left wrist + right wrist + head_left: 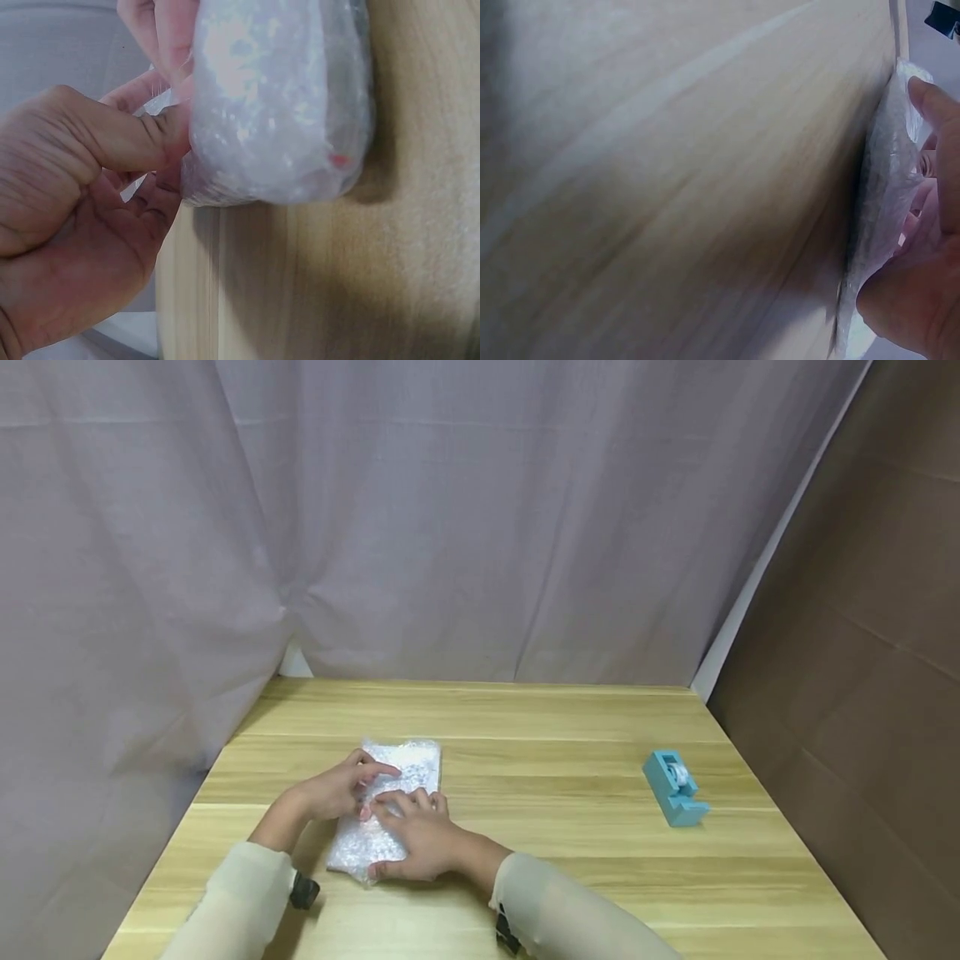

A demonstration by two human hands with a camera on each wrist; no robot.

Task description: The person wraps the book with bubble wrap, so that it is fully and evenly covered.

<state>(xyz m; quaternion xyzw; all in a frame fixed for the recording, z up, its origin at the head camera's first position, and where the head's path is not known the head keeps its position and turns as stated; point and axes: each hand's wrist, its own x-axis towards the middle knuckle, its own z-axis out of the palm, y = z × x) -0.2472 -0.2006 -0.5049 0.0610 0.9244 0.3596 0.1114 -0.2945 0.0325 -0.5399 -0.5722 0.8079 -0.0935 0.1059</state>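
Note:
A flat rectangular package in clear bubble wrap lies on the wooden table, left of the middle. My left hand is at its left side; in the left wrist view the thumb and fingers pinch the edge of the wrap. Over the near half of the package rests my right hand, its fingers spread across the top and the thumb toward the near end. In the right wrist view, that hand lies along the wrapped side. What the wrap encloses is hard to make out, apart from a small red spot.
A light blue tape dispenser with a roll in it stands on the right part of the table. Grey curtains hang behind and to the left, and a brown one hangs along the right.

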